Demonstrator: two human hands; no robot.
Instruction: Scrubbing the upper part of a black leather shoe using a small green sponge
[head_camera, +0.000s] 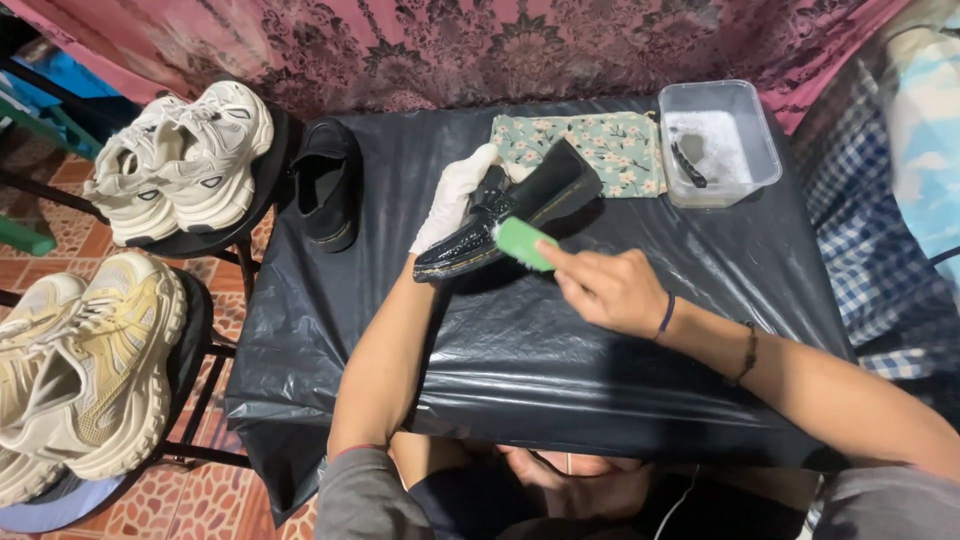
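2 hands are at work on 1 black shoe (520, 205), which sits tilted near the middle of the counter (560, 370), a little toward the far edge, toe pointing at the near-left corner and heel raised toward the far right. The left hand (455, 195), in a white glove, is tucked into the shoe's opening and props it from inside; its grip is closed on the shoe. The bare right hand (605, 290) pinches a small green brush (525, 243), fingers shut tight on the handle, bristle end laid against the glossy side of the upper.

The step in hand looks like scrubbing: brush on leather, shoe wet and shining. The next stroke calls for the gloved hand to brace the shoe firmly and turn it so a fresh patch faces the bristles, while the right hand works with short, light passes along the upper.

Just behind the shoe, at the far edge, lies a floral cloth (600, 145), the heel overlapping it. In the far-right corner stands a clear plastic tub (720, 140) of foamy water with a dark tool inside. The second black shoe (325, 185) waits upright at the far-left corner. Off the counter's left edge, a pair of white sneakers (180, 160) rests on 1 stool, and cream sneakers (80, 370) on another.
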